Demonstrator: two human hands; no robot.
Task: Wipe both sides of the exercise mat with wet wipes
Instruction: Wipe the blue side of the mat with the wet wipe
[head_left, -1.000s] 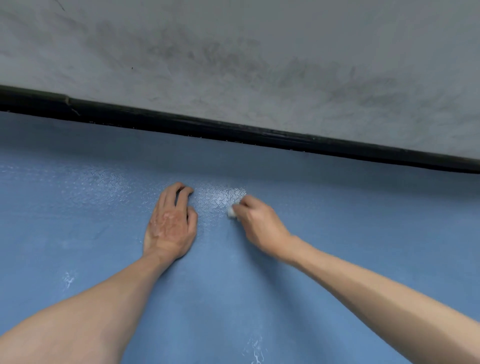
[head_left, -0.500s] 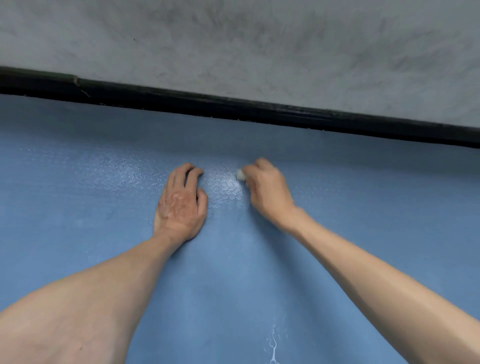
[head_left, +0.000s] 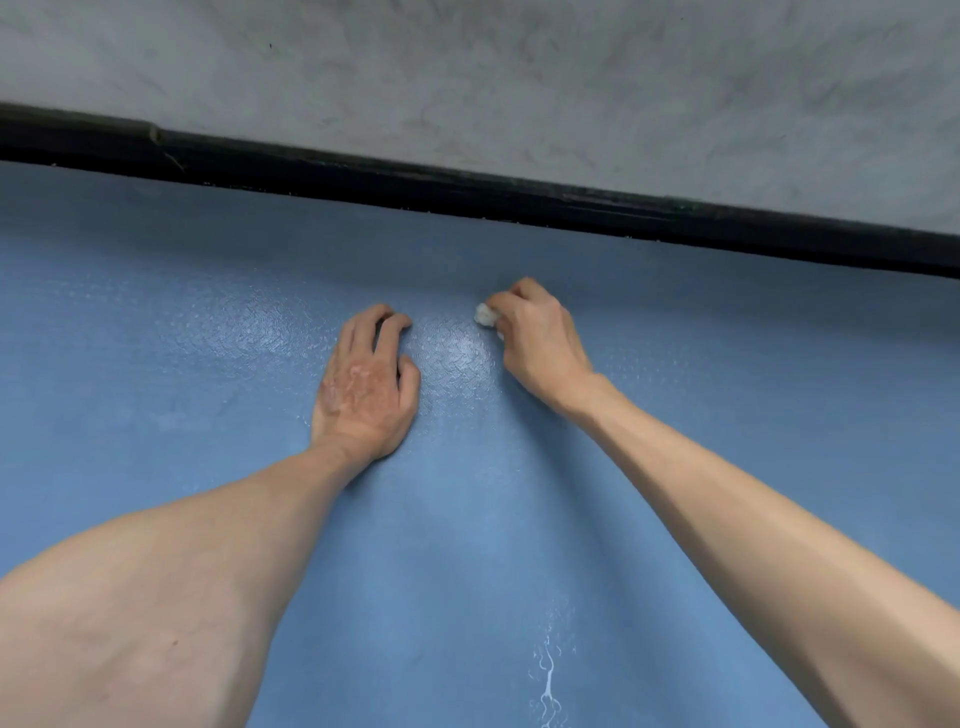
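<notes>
Head view: blue, wet-glossy mat (head_left: 156, 395) runs left-right; on it, left hand (head_left: 366, 387) rests loosely spread, right hand (head_left: 537, 338) pinches wipe (head_left: 484, 314).

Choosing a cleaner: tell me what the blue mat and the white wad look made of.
Blue mat: likely foam or rubbery plastic, matte, with fine embossed texture glinting where wet. White wad, pinched in the right hand: seemingly a crumpled nonwoven wipe; too small to be sure.

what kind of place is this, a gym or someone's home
Likely an indoor workout spot at floor level; gym or home, cannot tell. A blue exercise mat runs up to a black strip below a scuffed grey surface, wall or concrete.
</notes>
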